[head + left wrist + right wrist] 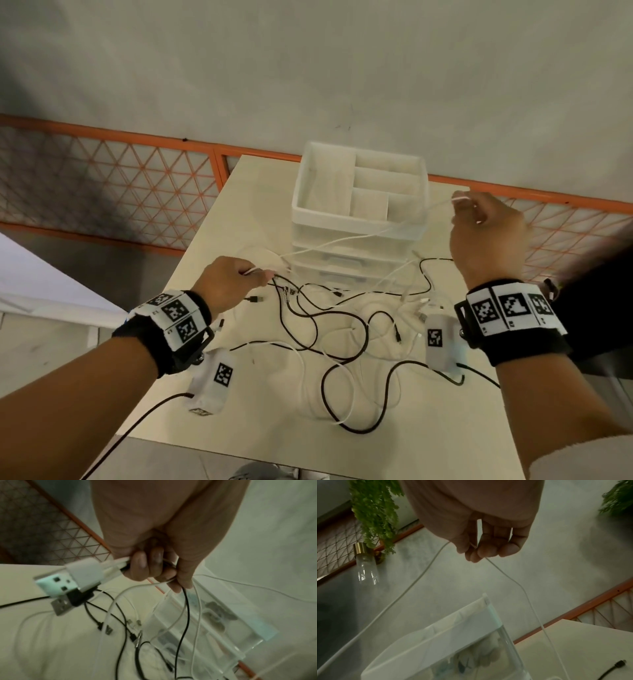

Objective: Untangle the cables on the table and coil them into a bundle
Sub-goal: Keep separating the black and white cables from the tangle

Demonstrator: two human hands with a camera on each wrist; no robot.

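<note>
A tangle of black and white cables (342,329) sprawls over the cream table (219,219). My left hand (236,279) grips several cable ends near the table's left side; in the left wrist view a white USB plug (68,577) and a black one (68,602) stick out of the fist (150,566). My right hand (479,226) is raised at the right and pinches a white cable (346,240) that runs taut across to the left hand. The right wrist view shows that white cable (505,573) held between thumb and fingers (488,550), both strands hanging down.
A white drawer organiser (359,212) with open top compartments stands at the table's back middle, right under the stretched cable. An orange mesh railing (102,178) runs behind the table. The table's front edge lies near my forearms. A wall lamp (366,562) and hanging greenery (375,509) appear in the right wrist view.
</note>
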